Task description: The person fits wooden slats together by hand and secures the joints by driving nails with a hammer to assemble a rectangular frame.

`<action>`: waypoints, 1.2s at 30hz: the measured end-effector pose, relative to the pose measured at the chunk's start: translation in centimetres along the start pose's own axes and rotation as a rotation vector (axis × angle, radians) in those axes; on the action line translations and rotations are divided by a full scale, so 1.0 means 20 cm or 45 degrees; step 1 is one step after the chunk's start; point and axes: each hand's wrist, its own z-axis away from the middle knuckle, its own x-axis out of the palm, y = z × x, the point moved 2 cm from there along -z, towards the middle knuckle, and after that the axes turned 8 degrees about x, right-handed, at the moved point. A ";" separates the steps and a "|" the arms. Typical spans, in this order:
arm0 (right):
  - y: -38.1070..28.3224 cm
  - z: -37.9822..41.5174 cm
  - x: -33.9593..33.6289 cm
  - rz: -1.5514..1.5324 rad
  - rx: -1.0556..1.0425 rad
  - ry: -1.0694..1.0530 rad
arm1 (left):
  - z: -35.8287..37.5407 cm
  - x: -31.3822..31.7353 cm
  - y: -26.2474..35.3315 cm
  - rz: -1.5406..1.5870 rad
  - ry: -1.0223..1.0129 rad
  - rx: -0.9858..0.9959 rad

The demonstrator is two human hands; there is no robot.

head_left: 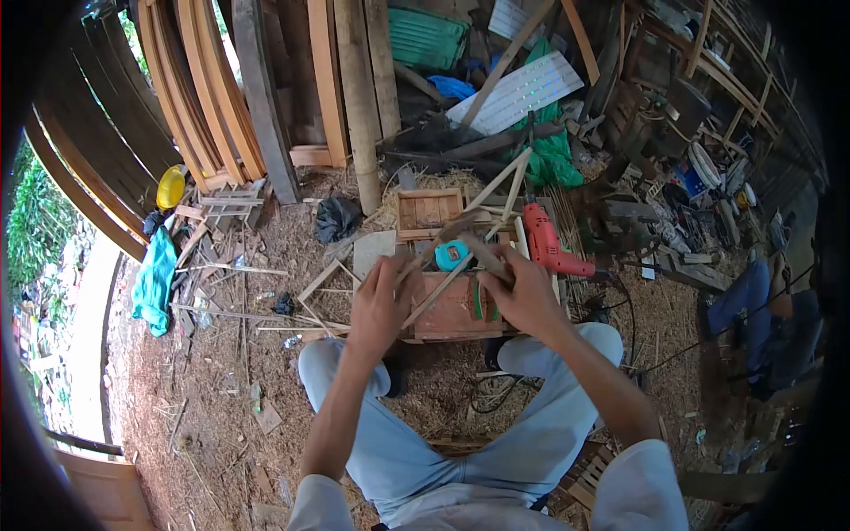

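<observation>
Above a low wooden work surface, both of my hands are raised between my knees. My left hand is closed around the lower end of a thin wooden piece. My right hand grips a short wooden piece, which looks like a tool handle, though its far end is unclear. A turquoise tape measure lies between my hands. Another thin wood strip slants across the work surface. A red power drill rests to the right of my right hand.
A small wooden frame lies beyond the work surface, near a black plastic bag. Wood scraps and shavings cover the ground. Long timbers lean at the back left. A person in blue trousers is at the right.
</observation>
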 end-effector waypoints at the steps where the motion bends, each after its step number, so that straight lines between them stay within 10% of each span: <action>1: 0.04 -0.01 0.00 -0.050 0.133 0.024 | -0.06 -0.04 0.01 -0.008 0.004 0.011; 8: 0.43 0.02 0.31 -0.267 0.293 0.201 | -0.18 -0.03 -0.13 -0.099 -0.270 -0.169; 25: 0.49 0.11 0.45 -0.422 0.510 0.164 | -0.14 -0.16 -0.12 -0.249 -0.033 -0.116; 30: 0.59 0.04 0.55 0.315 0.240 0.517 | -0.16 -0.10 -0.12 -0.296 0.035 -0.077; 36: 0.46 0.05 0.50 0.377 0.489 0.237 | -0.11 -0.05 -0.09 -0.354 0.053 -0.112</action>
